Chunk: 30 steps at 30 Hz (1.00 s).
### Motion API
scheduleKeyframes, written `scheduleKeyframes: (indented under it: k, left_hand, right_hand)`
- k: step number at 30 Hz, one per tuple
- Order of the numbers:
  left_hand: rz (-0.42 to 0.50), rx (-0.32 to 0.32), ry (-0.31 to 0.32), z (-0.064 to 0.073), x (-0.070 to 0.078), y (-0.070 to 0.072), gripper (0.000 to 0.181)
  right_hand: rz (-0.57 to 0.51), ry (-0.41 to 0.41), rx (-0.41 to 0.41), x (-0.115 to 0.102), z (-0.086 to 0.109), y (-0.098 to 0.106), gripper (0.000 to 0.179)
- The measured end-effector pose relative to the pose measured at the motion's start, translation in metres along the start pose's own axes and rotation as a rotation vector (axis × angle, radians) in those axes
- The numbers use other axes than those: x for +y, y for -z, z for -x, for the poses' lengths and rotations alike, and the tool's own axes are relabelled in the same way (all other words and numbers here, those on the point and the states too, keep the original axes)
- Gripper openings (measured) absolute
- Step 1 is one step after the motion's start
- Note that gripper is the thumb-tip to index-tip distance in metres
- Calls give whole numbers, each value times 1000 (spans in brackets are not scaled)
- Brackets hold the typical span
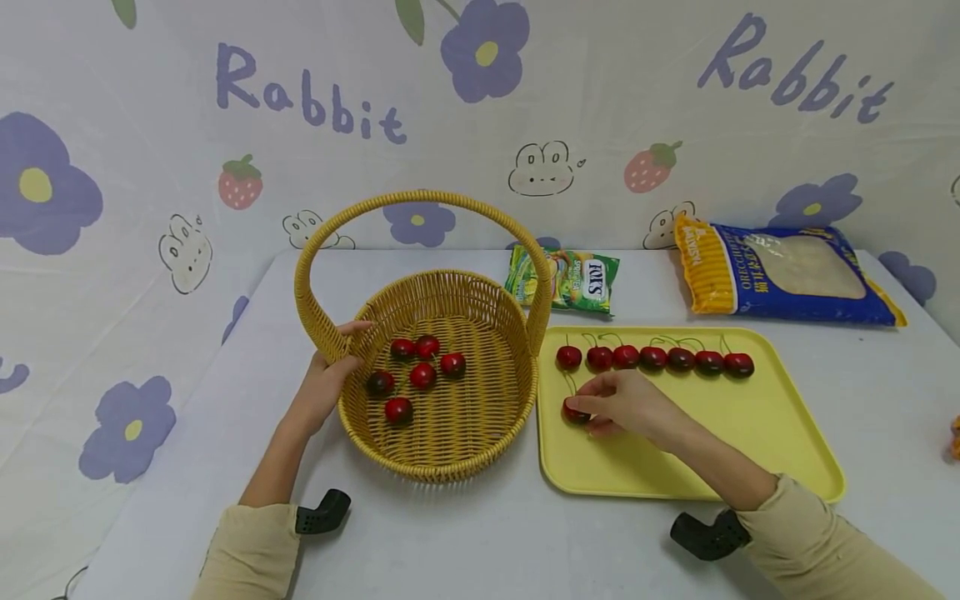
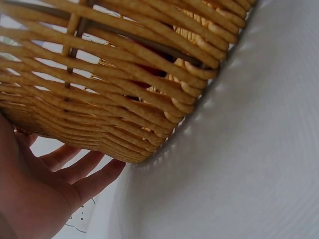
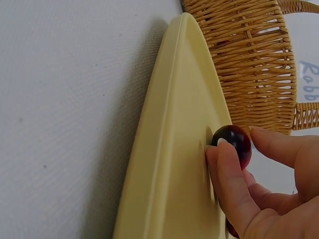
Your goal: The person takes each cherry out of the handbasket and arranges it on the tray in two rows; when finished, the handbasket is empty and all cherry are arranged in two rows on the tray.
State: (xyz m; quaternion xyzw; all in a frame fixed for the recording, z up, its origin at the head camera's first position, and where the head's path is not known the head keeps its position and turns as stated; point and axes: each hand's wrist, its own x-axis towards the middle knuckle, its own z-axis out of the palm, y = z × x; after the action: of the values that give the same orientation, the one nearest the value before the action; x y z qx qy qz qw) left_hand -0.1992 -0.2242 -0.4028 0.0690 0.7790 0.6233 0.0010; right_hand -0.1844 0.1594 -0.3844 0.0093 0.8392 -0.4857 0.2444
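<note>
At the left side of the wicker basket [image 1: 438,471], my left hand [image 1: 330,379] grips the rim by the handle's base. In the left wrist view its fingers [image 2: 97,174] lie against the woven outer wall. Several dark red cherries [image 1: 423,376] lie inside the basket. My right hand [image 1: 626,404] pinches one cherry [image 3: 233,142] between thumb and fingers, low over the left part of the yellow tray [image 1: 720,487]; whether the cherry touches the tray is unclear. Along the tray's far side runs a row of several cherries [image 1: 652,359], stems pointing away.
Behind the tray lies a green snack packet [image 1: 566,282], partly behind the basket handle [image 1: 420,197]. A blue and yellow pasta bag [image 1: 795,271] sits at the back right. A patterned cloth [image 1: 450,142] hangs behind the white table [image 1: 480,542].
</note>
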Motion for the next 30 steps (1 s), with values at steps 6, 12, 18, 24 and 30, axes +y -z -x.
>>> scheduleKeyframes:
  k: [6, 12, 18, 24, 30]
  left_hand:
    - [-2, 0, 1, 1, 1, 0, 47]
    - [-6, 1, 3, 2, 1, 1, 47]
    - [0, 3, 8, 2, 1, 1, 47]
    - [5, 0, 7, 1, 0, 1, 47]
    - [11, -6, 6, 1, 0, 1, 46]
  right_hand:
    - [12, 11, -7, 0, 0, 0, 37]
    - [11, 7, -13, 1, -1, 0, 37]
    - [27, -8, -19, -2, 1, 4, 38]
    - [41, 38, -57, -5, 3, 22, 45]
    - [107, 148, -243, -14, 9, 49, 51]
